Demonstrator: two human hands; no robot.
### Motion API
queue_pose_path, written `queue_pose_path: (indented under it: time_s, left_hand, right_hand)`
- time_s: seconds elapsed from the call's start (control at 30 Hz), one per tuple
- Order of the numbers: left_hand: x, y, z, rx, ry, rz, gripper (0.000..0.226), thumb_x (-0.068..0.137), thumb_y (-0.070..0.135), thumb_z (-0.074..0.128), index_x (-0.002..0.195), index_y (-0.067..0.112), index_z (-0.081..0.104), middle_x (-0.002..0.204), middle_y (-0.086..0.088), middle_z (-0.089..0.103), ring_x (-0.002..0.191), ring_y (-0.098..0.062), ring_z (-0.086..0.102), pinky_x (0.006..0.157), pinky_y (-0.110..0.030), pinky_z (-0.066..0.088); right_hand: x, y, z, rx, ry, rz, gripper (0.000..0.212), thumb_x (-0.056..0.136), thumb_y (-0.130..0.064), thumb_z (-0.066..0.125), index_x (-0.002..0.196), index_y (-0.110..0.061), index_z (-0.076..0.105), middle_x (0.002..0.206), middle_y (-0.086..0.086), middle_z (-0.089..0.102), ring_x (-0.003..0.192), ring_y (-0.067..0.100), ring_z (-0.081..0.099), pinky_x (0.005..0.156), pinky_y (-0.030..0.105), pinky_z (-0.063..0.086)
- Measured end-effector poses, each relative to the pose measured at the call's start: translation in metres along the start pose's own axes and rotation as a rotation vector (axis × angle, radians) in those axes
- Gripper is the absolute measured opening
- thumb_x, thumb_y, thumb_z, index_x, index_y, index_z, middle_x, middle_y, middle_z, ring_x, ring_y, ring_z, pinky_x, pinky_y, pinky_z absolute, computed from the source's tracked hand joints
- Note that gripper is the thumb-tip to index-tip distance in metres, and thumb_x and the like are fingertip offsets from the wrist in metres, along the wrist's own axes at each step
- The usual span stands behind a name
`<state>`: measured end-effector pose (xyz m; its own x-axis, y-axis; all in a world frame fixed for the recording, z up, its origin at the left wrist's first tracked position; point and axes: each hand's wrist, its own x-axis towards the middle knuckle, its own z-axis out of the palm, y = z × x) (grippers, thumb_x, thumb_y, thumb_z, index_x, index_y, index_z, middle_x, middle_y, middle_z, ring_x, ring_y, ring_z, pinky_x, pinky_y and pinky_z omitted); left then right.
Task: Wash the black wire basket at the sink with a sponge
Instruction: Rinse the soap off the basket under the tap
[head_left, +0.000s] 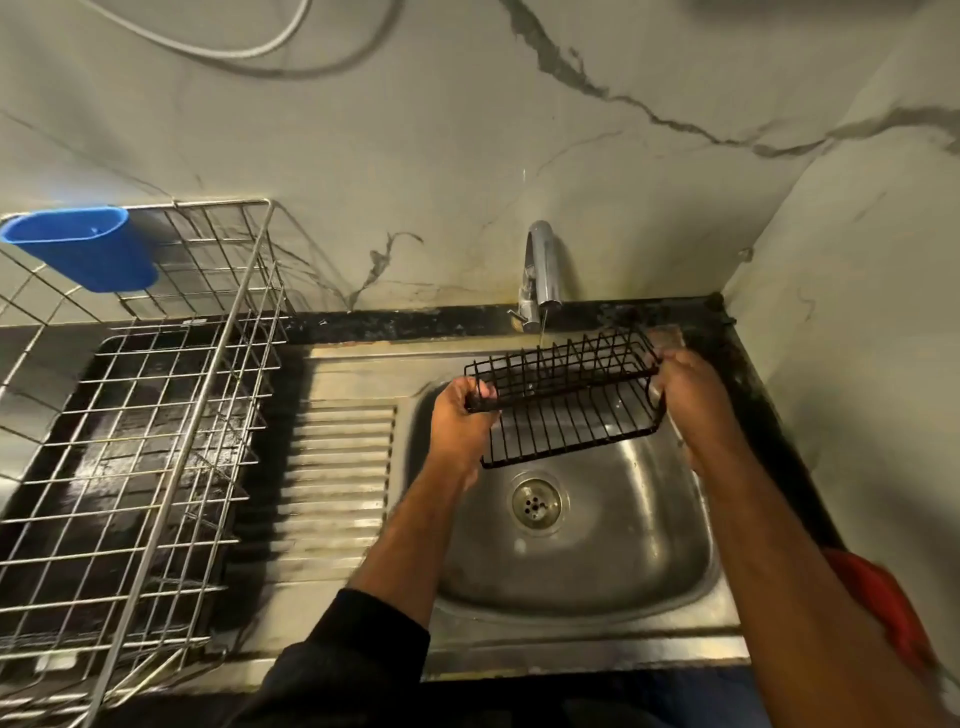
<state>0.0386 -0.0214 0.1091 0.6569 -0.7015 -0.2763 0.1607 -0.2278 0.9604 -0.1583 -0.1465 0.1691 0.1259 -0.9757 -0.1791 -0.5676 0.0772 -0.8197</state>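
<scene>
- Centre-right of the frame: I've got the black wire basket (566, 400) held up over the steel sink (571, 561), tilted, its open side turned toward the wall.
- My left hand (460, 415) is clenched round the basket's left end, fingers curled over the top rim wire.
- My right hand (685, 400) is grasping the right end; the fingers wrap behind the frame, so I can't see them fully.
- There's something pale under the right palm, against the basket end. I can't tell what it is.
- The chrome tap (540, 270) stands just behind the basket, and a thin stream of water (541, 327) drops from the spout onto the basket's back wires.
- The drain (535, 503) shows in the bowl below the basket.
- Left of the frame: a silver wire dish rack (156, 447) sits on the dark bench (363, 325), with a blue plastic cup (83, 247) hooked on its upper left corner.
- Ribbed draining board (337, 467) lies between the rack and the bowl.
- Lower right edge: a bit of red cloth (883, 597) beside my right forearm.
</scene>
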Motion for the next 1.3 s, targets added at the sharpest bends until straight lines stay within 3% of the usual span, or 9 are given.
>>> queue_pose_path:
  time_s: [0.07,0.2,0.3,0.5,0.6,0.7,1.0,1.2,1.3]
  left_hand:
    - [-0.001,0.001,0.007,0.071,-0.002,0.074,0.026,0.089,-0.008,0.062,0.085,0.018,0.063,0.088,-0.001,0.07,0.086,-0.015,0.064,0.079,-0.026,0.056]
    - [-0.004,0.006,0.026,0.271,-0.064,0.217,0.037,0.086,-0.013,0.055,0.084,0.023,0.062,0.088,0.003,0.068,0.083,-0.013,0.063,0.082,-0.036,0.055]
    - [-0.007,0.007,0.039,0.365,-0.074,0.313,0.049,0.08,-0.015,0.055,0.084,0.033,0.059,0.095,0.001,0.069,0.094,-0.019,0.065,0.088,-0.038,0.056]
    - [-0.008,0.009,0.042,0.254,-0.004,0.316,0.055,0.075,-0.024,0.047,0.091,0.025,0.065,0.1,0.0,0.071,0.1,-0.012,0.066,0.097,-0.037,0.055]
    - [-0.005,0.01,0.037,0.251,-0.008,0.371,0.056,0.071,-0.017,0.045,0.092,0.029,0.07,0.104,0.0,0.072,0.106,-0.016,0.065,0.098,-0.043,0.054]
    - [0.0,0.01,0.037,0.34,-0.06,0.476,0.049,0.07,-0.016,0.048,0.096,0.015,0.075,0.108,-0.001,0.071,0.113,-0.015,0.062,0.102,-0.038,0.051]
    - [0.017,0.004,0.049,0.332,-0.179,0.572,0.054,0.063,-0.025,0.044,0.089,0.006,0.079,0.106,-0.004,0.073,0.114,-0.008,0.062,0.1,-0.013,0.045]
    - [0.024,-0.001,0.056,0.328,-0.052,0.594,0.042,0.07,-0.024,0.056,0.084,0.011,0.073,0.113,-0.006,0.06,0.118,-0.005,0.054,0.099,-0.019,0.048]
    - [0.02,0.012,0.056,0.257,0.04,0.39,0.039,0.078,-0.019,0.065,0.094,0.016,0.061,0.116,0.006,0.053,0.111,0.007,0.055,0.092,-0.024,0.057]
  right_hand:
    - [-0.001,0.004,-0.001,-0.011,0.007,0.005,0.028,0.09,-0.015,0.043,0.108,-0.003,0.061,0.104,0.026,0.062,0.085,0.037,0.059,0.076,0.044,0.049]
    - [-0.01,0.007,0.004,-0.17,-0.054,-0.128,0.033,0.1,-0.033,0.047,0.124,-0.016,0.064,0.124,0.006,0.064,0.112,0.023,0.059,0.089,0.027,0.039]
    - [-0.015,0.007,0.018,-0.263,-0.124,-0.226,0.04,0.102,-0.034,0.05,0.134,-0.013,0.058,0.131,0.006,0.06,0.119,0.022,0.056,0.091,0.022,0.034]
    - [-0.007,0.007,0.034,-0.324,-0.112,-0.322,0.042,0.1,-0.032,0.054,0.136,-0.012,0.057,0.139,0.01,0.051,0.127,0.025,0.049,0.099,0.024,0.032]
    - [0.003,0.009,0.04,-0.345,-0.096,-0.341,0.042,0.098,-0.038,0.055,0.135,-0.019,0.057,0.134,0.009,0.054,0.123,0.026,0.051,0.103,0.033,0.04]
    - [0.011,0.011,0.046,-0.46,-0.039,-0.328,0.044,0.097,-0.046,0.051,0.134,-0.023,0.056,0.129,0.013,0.055,0.118,0.032,0.052,0.097,0.046,0.047]
    - [0.022,0.012,0.046,-0.609,-0.106,-0.403,0.036,0.093,-0.013,0.052,0.126,-0.022,0.062,0.114,0.005,0.066,0.104,0.025,0.061,0.091,0.039,0.047]
    - [0.025,0.009,0.042,-0.619,-0.07,-0.373,0.035,0.089,-0.009,0.062,0.121,-0.021,0.067,0.111,0.003,0.069,0.1,0.021,0.065,0.084,0.032,0.051]
    - [0.023,0.012,0.045,-0.641,-0.075,-0.372,0.037,0.086,-0.013,0.069,0.121,-0.023,0.066,0.112,-0.001,0.071,0.101,0.018,0.066,0.088,0.033,0.054]
